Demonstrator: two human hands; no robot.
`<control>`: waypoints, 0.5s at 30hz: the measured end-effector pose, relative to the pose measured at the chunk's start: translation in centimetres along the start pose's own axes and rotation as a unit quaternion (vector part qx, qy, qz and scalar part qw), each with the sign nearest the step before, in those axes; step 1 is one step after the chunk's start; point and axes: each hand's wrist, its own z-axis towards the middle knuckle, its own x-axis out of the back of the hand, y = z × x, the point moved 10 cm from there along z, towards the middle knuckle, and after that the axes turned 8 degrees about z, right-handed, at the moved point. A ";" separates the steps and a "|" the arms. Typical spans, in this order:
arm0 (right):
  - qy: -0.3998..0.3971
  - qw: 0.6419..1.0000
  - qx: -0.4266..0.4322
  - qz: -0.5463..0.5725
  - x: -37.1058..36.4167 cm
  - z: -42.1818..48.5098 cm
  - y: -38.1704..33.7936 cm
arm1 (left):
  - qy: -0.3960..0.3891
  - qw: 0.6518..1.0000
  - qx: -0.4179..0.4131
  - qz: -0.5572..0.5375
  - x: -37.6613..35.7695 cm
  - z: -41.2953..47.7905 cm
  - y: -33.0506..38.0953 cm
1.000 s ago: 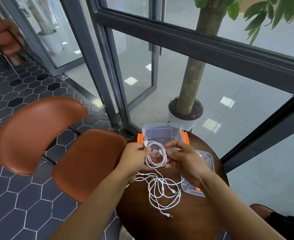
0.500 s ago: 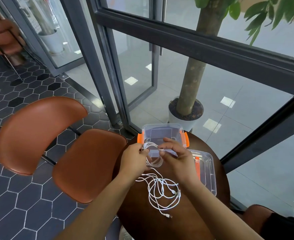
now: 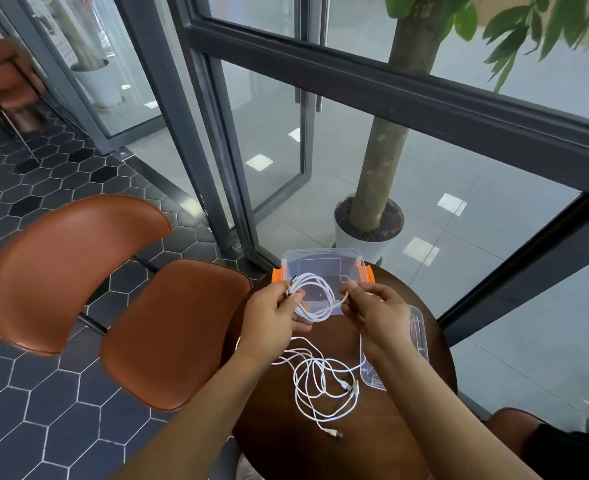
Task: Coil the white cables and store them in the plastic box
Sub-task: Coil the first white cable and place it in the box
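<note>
A coiled white cable (image 3: 315, 299) hangs between both hands just over the near rim of the clear plastic box (image 3: 324, 263) with orange latches. My left hand (image 3: 274, 315) pinches the coil's left side, where the plugs stick out. My right hand (image 3: 377, 313) pinches the coil's right side. A second white cable (image 3: 324, 382) lies loose and tangled on the round dark wooden table (image 3: 372, 445), nearer to me. The box's clear lid (image 3: 414, 344) lies flat to the right, partly under my right wrist.
A brown leather chair (image 3: 113, 299) stands left of the table. Behind the table is a dark-framed glass wall, with a potted tree (image 3: 372, 220) just outside it. The floor has dark hexagonal tiles. My knee shows at the lower right.
The coil has been spread wider and moved forward over the box's near rim. My right hand shifted slightly right, uncovering less of the lid.
</note>
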 end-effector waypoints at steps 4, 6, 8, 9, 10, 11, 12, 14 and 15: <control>-0.084 0.984 -0.009 -0.155 -1.2 0.8 1.0 | -0.031 0.999 -0.002 0.021 -0.6 0.0 0.2; -0.144 0.975 -0.028 -0.167 -2.4 0.1 1.6 | -0.037 0.998 -0.014 0.045 -0.7 0.0 0.6; -0.188 0.971 -0.049 -0.139 -3.3 -0.9 1.8 | -0.033 0.997 -0.019 0.060 -0.5 0.1 0.7; -0.204 0.970 -0.065 -0.114 -3.4 -1.1 2.1 | -0.031 0.997 -0.019 0.070 -0.4 0.1 0.6; -0.219 0.968 -0.082 -0.090 -3.5 -1.4 2.3 | -0.030 0.996 -0.020 0.081 -0.3 0.2 0.5; -0.233 0.965 -0.101 -0.071 -3.6 -1.6 2.5 | -0.030 0.995 -0.020 0.093 -0.3 0.2 0.3; -0.249 0.960 -0.116 -0.057 -3.6 -2.0 2.7 | -0.028 0.994 -0.020 0.101 -0.3 0.2 0.2; -0.277 0.952 -0.122 -0.039 -4.0 -2.6 2.6 | -0.024 0.994 -0.019 0.105 -0.4 0.2 0.1; -0.276 0.954 -0.114 -0.031 -4.0 -2.6 2.5 | -0.025 0.994 -0.017 0.103 -0.5 0.1 0.1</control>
